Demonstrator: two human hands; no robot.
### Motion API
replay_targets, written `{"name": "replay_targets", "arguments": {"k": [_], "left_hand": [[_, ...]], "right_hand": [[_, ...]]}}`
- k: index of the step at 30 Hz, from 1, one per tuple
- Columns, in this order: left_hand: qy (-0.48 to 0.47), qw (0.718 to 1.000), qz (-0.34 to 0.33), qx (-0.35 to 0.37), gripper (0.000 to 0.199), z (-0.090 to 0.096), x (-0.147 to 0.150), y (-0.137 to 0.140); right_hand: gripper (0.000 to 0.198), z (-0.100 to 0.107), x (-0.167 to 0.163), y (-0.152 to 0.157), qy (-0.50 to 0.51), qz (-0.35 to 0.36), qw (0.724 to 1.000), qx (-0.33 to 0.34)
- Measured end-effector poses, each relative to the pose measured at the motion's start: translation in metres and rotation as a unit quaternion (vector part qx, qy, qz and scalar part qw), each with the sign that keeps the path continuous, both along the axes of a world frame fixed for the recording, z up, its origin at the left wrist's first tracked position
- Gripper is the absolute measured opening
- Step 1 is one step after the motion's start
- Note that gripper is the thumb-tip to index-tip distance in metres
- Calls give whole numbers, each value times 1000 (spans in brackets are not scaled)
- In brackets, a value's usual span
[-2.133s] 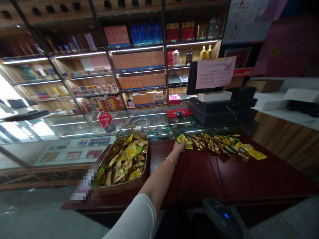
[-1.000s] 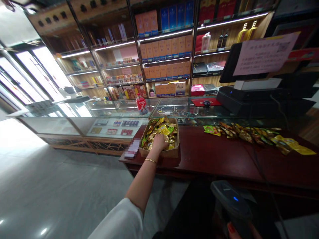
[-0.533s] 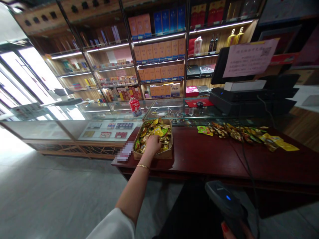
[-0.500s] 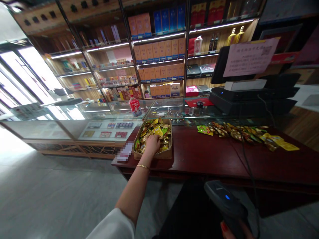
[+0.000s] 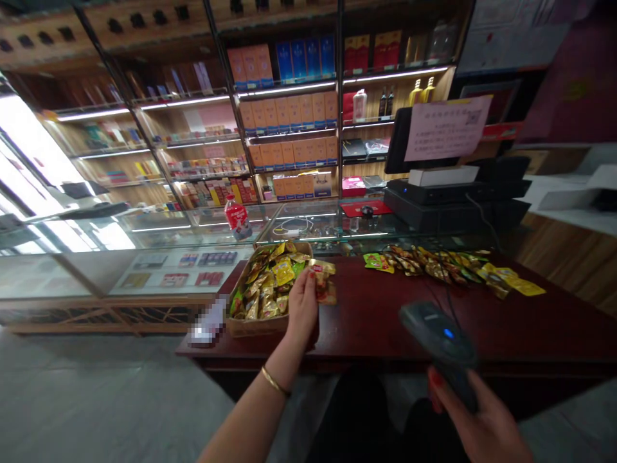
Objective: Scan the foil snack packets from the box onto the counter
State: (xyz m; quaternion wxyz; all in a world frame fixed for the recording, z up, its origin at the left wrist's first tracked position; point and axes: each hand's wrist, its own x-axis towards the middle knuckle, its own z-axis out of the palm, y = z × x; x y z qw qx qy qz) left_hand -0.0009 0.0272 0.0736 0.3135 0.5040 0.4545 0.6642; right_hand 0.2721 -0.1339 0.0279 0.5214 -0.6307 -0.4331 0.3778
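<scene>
Pinched in my left hand (image 5: 303,305) is a gold snack packet (image 5: 324,273), held just right of a cardboard box (image 5: 260,326). The box holds many gold, yellow and green snack packets (image 5: 267,280). My right hand (image 5: 475,411) is wrapped round the handle of a black barcode scanner (image 5: 439,337), which has a blue light on top. The scanner hangs in front of the table's near edge, its head pointing up and left. Along the far right of the table lies a row of similar packets (image 5: 434,262), apart from both hands.
The dark red table (image 5: 357,321) stands before a glass display counter (image 5: 193,225). A blurred-out flat item (image 5: 208,321) lies left of the box. On the counter are a red-labelled bottle (image 5: 236,217), a mouse (image 5: 367,211) and a monitor (image 5: 400,141) with a pink sheet. A cable hangs near the scanner.
My left hand has come out of the box with a gold packet and moved right. My right hand has raised the scanner further into view. The whole view has shifted somewhat.
</scene>
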Motion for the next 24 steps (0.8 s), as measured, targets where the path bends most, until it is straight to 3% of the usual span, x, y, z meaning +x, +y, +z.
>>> {"name": "replay_targets", "arguments": {"k": [2, 5, 8, 11, 13, 15, 20, 24], "left_hand": [[-169, 976, -91, -106, 24, -4, 43, 17], [-304, 898, -199, -250, 28, -8, 89, 60], [-319, 844, -315, -293, 47, -14, 102, 101], [-346, 800, -389, -299, 37, -29, 95, 125], [-362, 797, -391, -286, 24, -38, 89, 131], [-370, 803, -380, -272, 16, -44, 86, 134], [-361, 835, -321, -264, 34, -51, 90, 138], [-331, 855, -292, -274, 31, -60, 96, 144]], "right_hand": [[46, 20, 4, 44, -11, -32, 996, 79], [40, 32, -2, 99, 26, -31, 990, 136], [42, 14, -13, 125, 51, -9, 986, 156], [47, -21, -21, 128, 102, 13, 990, 94], [50, -39, -26, 123, 101, 25, 993, 55], [48, -47, -30, 117, 108, 26, 992, 59], [44, -40, -30, 108, 59, 1, 996, 63], [45, -37, -24, 106, 13, 23, 999, 40]]}}
